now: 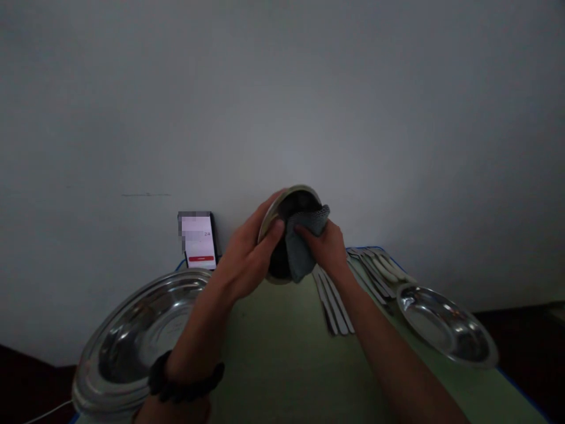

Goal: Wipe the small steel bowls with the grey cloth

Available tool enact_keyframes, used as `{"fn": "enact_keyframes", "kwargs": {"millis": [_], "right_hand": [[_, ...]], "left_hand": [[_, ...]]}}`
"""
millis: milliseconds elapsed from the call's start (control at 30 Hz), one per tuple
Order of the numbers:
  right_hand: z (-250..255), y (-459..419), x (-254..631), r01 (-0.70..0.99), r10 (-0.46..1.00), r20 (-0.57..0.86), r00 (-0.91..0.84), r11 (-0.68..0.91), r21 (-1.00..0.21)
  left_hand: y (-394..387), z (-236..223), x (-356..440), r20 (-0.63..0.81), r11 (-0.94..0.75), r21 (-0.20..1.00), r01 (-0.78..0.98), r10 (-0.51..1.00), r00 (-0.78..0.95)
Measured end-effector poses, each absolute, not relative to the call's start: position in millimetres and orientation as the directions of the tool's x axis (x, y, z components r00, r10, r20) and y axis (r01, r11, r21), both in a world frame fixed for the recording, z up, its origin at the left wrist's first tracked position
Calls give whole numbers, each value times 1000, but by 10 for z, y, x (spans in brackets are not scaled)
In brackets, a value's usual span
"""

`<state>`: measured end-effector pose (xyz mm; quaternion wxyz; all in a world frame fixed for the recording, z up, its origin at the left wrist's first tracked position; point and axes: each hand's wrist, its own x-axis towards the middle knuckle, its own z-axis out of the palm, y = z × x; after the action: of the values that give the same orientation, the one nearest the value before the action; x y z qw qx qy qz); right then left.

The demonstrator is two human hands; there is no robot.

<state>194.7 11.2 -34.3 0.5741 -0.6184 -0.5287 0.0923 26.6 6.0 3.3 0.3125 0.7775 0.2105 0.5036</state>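
My left hand (249,256) grips a round metal bowl (304,193) by its left side, thumb over the rim and fingers behind it. The bowl is tilted on edge above the table, its dark inside turned partly to the right. In my right hand (329,244) a grey cloth (300,253) is pinched and pressed at the right part of the bowl's rim and inside. The fingers of my right hand are partly hidden by the cloth. Below my right wrist lie several table knives (338,312) on the green table (282,365).
A large metal basin (92,359) stands at the left. Behind it a phone (198,238) with a lit screen leans against the wall (282,106). More cutlery (375,271) lies at the back right, beside an oval metal dish (445,324) near the right edge.
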Motion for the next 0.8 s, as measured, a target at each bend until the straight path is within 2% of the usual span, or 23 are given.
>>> {"fn": "enact_keyframes", "kwargs": {"millis": [133,200,267,367,433,533,633,700,800], "right_hand": [[-284,63,2015,691,732,626,269,306,-655],[-243,20,1984,720,677,696,239,357,-595],[-213,-7,1952,723,600,747,288,375,-580],[-196,-4,1942,645,565,730,384,402,-650],[-198,13,1942,522,614,665,426,433,-735],[-198,24,1905,248,756,474,451,403,-881],[-179,0,1842,28,806,302,509,334,-942],[-156,-28,1817,-8,769,287,572,355,-935],[-128,-70,1801,87,732,423,535,450,-889]], "left_hand": [[93,86,114,432,-576,816,45,659,615],[99,93,86,419,-543,839,27,677,605],[83,104,90,433,-519,855,29,742,512],[31,136,125,442,-480,877,2,809,388],[1,149,155,498,-509,857,-85,774,391],[-10,122,220,637,-619,761,-192,658,402],[6,63,313,740,-722,662,-200,589,324],[12,37,370,788,-770,612,-180,573,224],[5,31,419,825,-811,565,-153,558,92]]}}
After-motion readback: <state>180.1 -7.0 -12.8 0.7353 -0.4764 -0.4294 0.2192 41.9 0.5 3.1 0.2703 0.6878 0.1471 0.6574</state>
